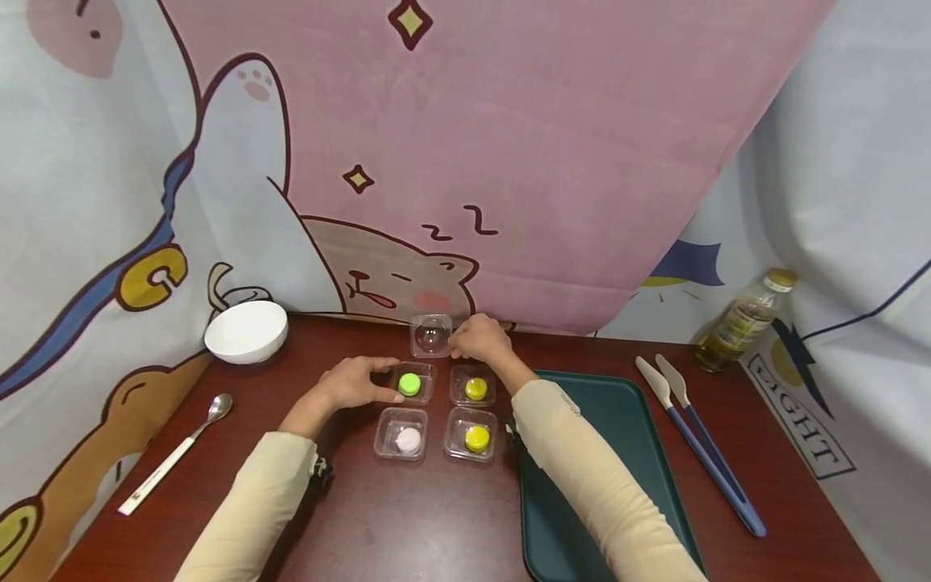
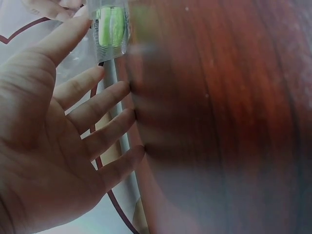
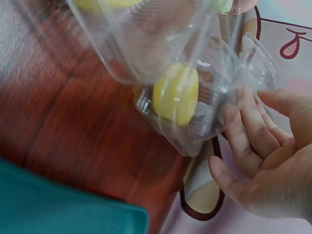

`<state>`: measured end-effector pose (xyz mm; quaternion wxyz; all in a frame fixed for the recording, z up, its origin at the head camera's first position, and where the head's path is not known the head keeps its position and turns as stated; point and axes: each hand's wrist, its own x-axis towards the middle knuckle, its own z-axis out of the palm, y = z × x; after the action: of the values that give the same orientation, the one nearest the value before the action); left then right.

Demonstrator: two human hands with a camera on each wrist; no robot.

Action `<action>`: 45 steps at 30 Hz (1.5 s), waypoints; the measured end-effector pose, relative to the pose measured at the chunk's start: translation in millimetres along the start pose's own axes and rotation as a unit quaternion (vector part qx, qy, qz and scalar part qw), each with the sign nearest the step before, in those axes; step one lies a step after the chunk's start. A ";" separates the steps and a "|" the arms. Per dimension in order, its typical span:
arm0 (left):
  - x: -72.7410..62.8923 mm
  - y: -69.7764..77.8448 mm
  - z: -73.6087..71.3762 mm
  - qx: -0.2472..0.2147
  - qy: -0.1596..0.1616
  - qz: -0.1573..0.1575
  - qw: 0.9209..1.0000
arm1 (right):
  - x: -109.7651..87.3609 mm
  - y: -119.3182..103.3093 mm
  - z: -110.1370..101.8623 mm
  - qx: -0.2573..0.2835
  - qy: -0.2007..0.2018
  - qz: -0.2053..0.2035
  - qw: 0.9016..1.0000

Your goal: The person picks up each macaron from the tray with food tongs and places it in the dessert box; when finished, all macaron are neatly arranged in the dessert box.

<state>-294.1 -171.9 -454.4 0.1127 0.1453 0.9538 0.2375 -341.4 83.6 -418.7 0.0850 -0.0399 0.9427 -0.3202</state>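
My left hand [image 1: 354,382] is beside a clear plastic box holding a green macaron [image 1: 410,384]. In the left wrist view its fingers are straight and spread, with the thumb at the edge of the box [image 2: 112,52]. Behind that macaron, a clear lid [image 1: 431,335] stands raised. My right hand [image 1: 482,338] pinches the lid's right edge; the right wrist view shows thumb and fingertips meeting at the lid [image 3: 261,63]. Nearest to this hand is an open box with a yellow macaron [image 1: 476,389]. In front are boxes with a white macaron [image 1: 409,440] and another yellow macaron [image 1: 477,439].
A dark green tray [image 1: 604,517] lies under my right forearm. Beyond it are blue-handled tongs [image 1: 705,453] and an oil bottle [image 1: 738,327]. On the left are a white bowl [image 1: 247,333] and a spoon [image 1: 174,457]. A printed cloth [image 1: 553,162] hangs behind the table.
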 end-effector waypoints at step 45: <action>-1.3 36.9 -35.9 -0.373 0.041 -0.019 0.927 | -29.0 -1.4 -8.1 -0.092 0.103 -0.281 0.950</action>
<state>-294.8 -156.3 -405.3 0.1243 0.0651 0.8029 0.5793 -314.4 91.1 -407.6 -0.1097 -0.2778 0.9224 -0.2449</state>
